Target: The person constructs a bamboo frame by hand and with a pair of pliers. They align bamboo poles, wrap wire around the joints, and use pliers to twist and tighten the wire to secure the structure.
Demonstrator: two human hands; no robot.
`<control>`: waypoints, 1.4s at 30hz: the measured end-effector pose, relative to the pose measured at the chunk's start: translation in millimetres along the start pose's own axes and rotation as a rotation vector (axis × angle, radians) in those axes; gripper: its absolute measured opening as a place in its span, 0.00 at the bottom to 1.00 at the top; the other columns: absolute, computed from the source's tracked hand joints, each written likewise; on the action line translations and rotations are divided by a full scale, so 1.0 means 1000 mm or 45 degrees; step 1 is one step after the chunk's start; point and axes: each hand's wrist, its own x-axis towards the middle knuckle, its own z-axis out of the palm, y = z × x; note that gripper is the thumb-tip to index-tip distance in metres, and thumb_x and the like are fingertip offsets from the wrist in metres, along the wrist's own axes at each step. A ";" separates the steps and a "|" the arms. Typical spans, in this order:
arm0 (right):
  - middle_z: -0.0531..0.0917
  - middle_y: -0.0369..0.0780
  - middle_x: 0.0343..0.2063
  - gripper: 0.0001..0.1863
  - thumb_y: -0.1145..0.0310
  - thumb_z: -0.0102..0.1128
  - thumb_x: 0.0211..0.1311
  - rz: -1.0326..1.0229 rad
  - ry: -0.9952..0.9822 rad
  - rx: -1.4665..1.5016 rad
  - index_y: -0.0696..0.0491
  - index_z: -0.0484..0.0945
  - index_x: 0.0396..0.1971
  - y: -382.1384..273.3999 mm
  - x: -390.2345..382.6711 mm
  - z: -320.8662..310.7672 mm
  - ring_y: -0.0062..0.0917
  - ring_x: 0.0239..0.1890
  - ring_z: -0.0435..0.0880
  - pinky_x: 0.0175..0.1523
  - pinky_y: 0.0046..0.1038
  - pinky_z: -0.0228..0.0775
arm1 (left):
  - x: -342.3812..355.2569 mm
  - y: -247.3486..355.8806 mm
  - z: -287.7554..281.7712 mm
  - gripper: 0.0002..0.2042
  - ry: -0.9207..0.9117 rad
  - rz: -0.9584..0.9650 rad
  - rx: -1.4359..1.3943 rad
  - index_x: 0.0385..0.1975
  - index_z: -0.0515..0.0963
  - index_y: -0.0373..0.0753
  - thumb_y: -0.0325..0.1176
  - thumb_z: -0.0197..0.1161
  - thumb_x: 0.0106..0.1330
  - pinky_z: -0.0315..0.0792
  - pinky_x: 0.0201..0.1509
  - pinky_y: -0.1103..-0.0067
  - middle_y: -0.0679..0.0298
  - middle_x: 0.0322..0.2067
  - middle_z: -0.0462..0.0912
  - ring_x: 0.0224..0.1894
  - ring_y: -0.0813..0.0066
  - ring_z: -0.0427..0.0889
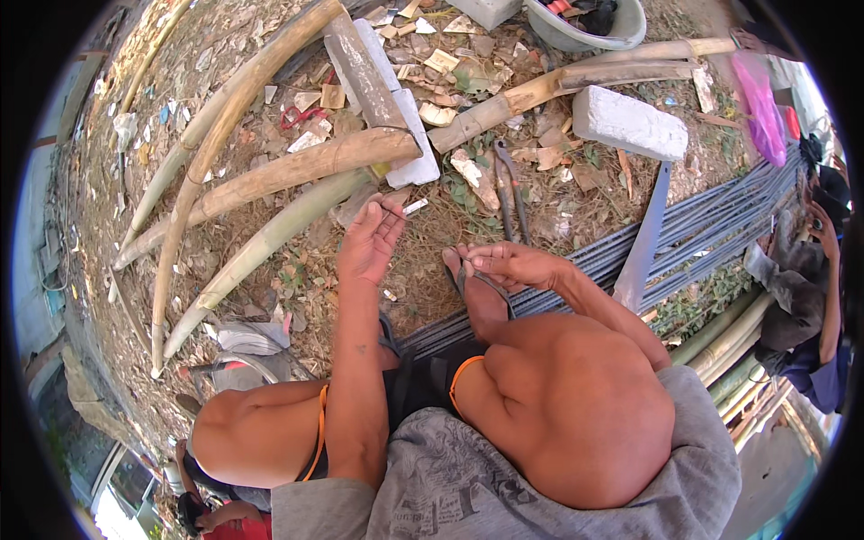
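My left hand (371, 236) is palm up with loosely curled fingers and nothing visible in it, just below a bamboo pole (319, 157) whose end rests by white blocks (412, 126). My right hand (504, 265) is closed in a pinch above my sandaled foot (486, 308); anything between the fingertips is too small to make out. Long-handled metal pliers (509, 193) lie on the ground beyond it. A handsaw (643, 243) lies to the right, beside a white block (630, 121).
Bent bamboo poles (193, 180) fill the left. Rebar rods (720, 207) run diagonally at the right, near a pink bag (760, 108). A grey tub (585, 22) stands at the back. Other people (810, 297) are at the right and lower-left edges.
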 end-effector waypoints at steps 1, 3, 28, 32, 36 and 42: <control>0.81 0.28 0.41 0.18 0.52 0.52 0.85 -0.011 0.092 -0.147 0.49 0.80 0.56 -0.005 -0.001 0.005 0.07 0.28 0.65 0.25 0.15 0.52 | 0.002 -0.003 -0.005 0.15 0.002 0.005 -0.001 0.57 0.80 0.37 0.35 0.70 0.75 0.81 0.68 0.63 0.61 0.49 0.88 0.55 0.63 0.87; 0.82 0.30 0.43 0.18 0.53 0.53 0.85 -0.207 0.063 -0.243 0.51 0.80 0.57 0.036 0.026 -0.011 0.09 0.29 0.69 0.26 0.18 0.58 | 0.010 -0.014 -0.008 0.14 0.196 0.113 0.018 0.56 0.81 0.37 0.33 0.69 0.76 0.83 0.64 0.64 0.62 0.46 0.89 0.52 0.64 0.88; 0.90 0.50 0.37 0.14 0.64 0.58 0.75 -0.448 0.722 -1.688 0.43 0.90 0.51 -0.073 0.021 -0.071 0.50 0.42 0.89 0.52 0.48 0.80 | 0.008 -0.002 0.007 0.39 0.491 -0.199 0.354 0.77 0.63 0.36 0.51 0.70 0.74 0.68 0.74 0.57 0.50 0.74 0.69 0.72 0.50 0.74; 0.90 0.51 0.38 0.13 0.62 0.58 0.75 -0.421 0.806 -1.489 0.47 0.89 0.51 -0.045 0.026 -0.059 0.52 0.44 0.88 0.52 0.48 0.78 | -0.001 -0.004 0.011 0.34 0.316 -0.287 0.731 0.72 0.71 0.35 0.52 0.69 0.74 0.77 0.64 0.62 0.54 0.66 0.78 0.62 0.55 0.84; 0.88 0.54 0.35 0.13 0.61 0.59 0.76 -0.447 0.868 -1.358 0.50 0.88 0.48 -0.018 0.030 -0.051 0.55 0.42 0.87 0.49 0.50 0.77 | 0.008 -0.004 0.000 0.23 0.034 -0.093 1.424 0.56 0.85 0.34 0.47 0.69 0.73 0.81 0.48 0.69 0.55 0.42 0.92 0.45 0.65 0.91; 0.88 0.52 0.31 0.15 0.60 0.57 0.79 -0.498 1.085 -1.370 0.55 0.86 0.48 -0.037 0.028 -0.016 0.50 0.35 0.88 0.44 0.46 0.76 | -0.035 0.041 0.035 0.18 0.004 0.143 2.086 0.52 0.87 0.40 0.46 0.64 0.73 0.79 0.52 0.58 0.51 0.41 0.90 0.45 0.49 0.88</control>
